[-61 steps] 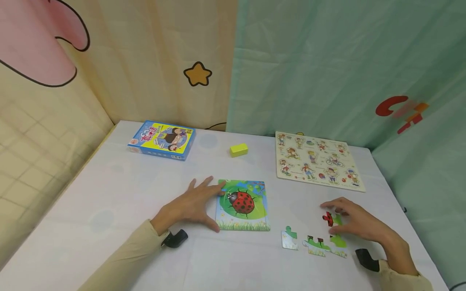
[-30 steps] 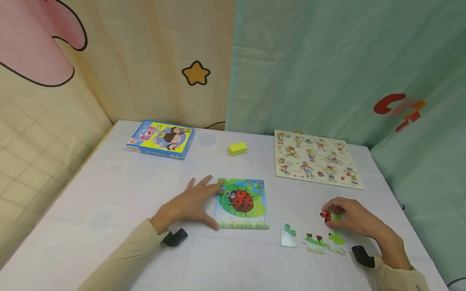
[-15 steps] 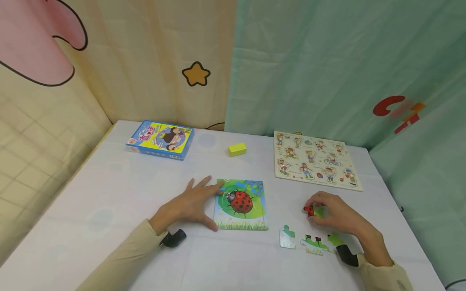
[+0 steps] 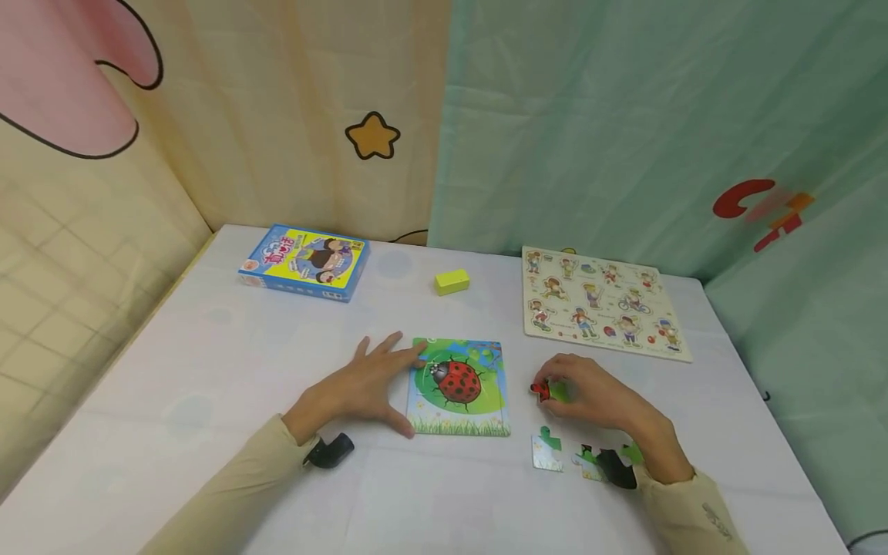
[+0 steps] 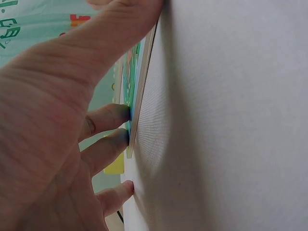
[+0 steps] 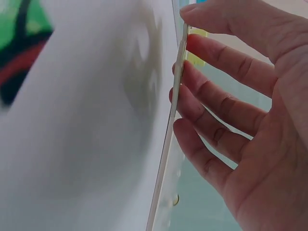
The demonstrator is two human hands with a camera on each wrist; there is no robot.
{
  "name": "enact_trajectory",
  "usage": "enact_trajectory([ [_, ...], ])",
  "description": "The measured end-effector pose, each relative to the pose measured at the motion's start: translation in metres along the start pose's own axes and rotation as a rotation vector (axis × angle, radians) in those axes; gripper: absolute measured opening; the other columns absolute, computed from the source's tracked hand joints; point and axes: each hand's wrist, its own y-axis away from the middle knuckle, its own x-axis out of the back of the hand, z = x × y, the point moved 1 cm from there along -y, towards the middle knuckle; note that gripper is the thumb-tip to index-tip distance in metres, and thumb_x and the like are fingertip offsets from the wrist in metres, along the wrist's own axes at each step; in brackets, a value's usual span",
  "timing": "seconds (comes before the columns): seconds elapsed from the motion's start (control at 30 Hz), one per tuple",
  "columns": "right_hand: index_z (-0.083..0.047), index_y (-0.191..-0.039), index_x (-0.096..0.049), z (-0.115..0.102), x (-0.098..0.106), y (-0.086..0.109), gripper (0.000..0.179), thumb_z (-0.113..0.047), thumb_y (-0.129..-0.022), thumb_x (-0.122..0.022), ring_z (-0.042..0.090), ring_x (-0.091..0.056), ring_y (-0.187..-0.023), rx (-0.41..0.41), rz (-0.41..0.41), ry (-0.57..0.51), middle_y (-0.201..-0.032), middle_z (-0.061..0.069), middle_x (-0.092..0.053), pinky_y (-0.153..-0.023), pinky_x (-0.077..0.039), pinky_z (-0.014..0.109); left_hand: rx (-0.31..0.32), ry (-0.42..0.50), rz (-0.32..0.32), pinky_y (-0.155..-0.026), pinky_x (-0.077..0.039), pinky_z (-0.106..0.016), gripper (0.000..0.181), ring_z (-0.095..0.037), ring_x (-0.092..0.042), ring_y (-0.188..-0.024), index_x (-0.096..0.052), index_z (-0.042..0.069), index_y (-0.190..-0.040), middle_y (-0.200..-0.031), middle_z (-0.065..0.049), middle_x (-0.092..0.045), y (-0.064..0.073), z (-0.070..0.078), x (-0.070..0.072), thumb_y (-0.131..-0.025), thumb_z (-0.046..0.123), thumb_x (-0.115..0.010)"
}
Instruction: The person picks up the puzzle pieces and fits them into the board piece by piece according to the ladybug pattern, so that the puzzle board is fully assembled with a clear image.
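A square ladybug jigsaw puzzle (image 4: 458,385) lies on the white table. My left hand (image 4: 361,387) has its fingers spread at the puzzle's left side; fingertips touch its upper left corner and the thumb lies by the lower left one. In the left wrist view, two fingertips meet the edge of the puzzle (image 5: 140,91). To the right of it, my right hand (image 4: 597,391) pinches a red and green puzzle piece (image 4: 540,390) between thumb and fingers. The right wrist view shows this piece (image 6: 178,72) edge-on, above its shadow on the table.
Loose puzzle pieces lie nearer me: one with grass (image 4: 547,452), another (image 4: 588,462) partly behind the black wrist camera (image 4: 616,469). Farther back are a blue and yellow box (image 4: 308,262), a yellow block (image 4: 452,282) and a wooden figure board (image 4: 603,304).
My right hand has closed on the red and green piece, lifted it from beside the other loose pieces and carried it left toward the ladybug puzzle. The left hand has stayed in place.
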Motion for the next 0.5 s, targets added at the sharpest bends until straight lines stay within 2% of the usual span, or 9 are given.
enact_trajectory([
  [0.2,-0.019,-0.109,-0.072,-0.013,-0.005,-0.015,0.019,-0.022,-0.09,-0.074,0.014,-0.06,-0.106,0.049,-0.01,0.003,-0.11,-0.01,-0.065,-0.093,-0.052,0.039,0.001,-0.001,-0.001,-0.119,0.002,-0.069,0.102,-0.035,-0.005,-0.156,-0.052,0.019,-0.146,-0.165,0.0,-0.029,0.001,0.0,0.001,-0.06,0.059,-0.09],
  [0.5,-0.021,-0.111,-0.071,-0.031,-0.011,-0.031,0.019,-0.023,-0.092,-0.072,0.016,-0.057,-0.112,0.05,-0.035,0.029,-0.115,-0.009,-0.063,-0.1,-0.049,0.044,0.002,0.008,0.0,-0.119,0.002,-0.069,0.102,-0.035,-0.005,-0.156,-0.052,0.019,-0.145,-0.165,0.0,-0.029,-0.001,0.0,0.0,-0.059,0.057,-0.091],
])
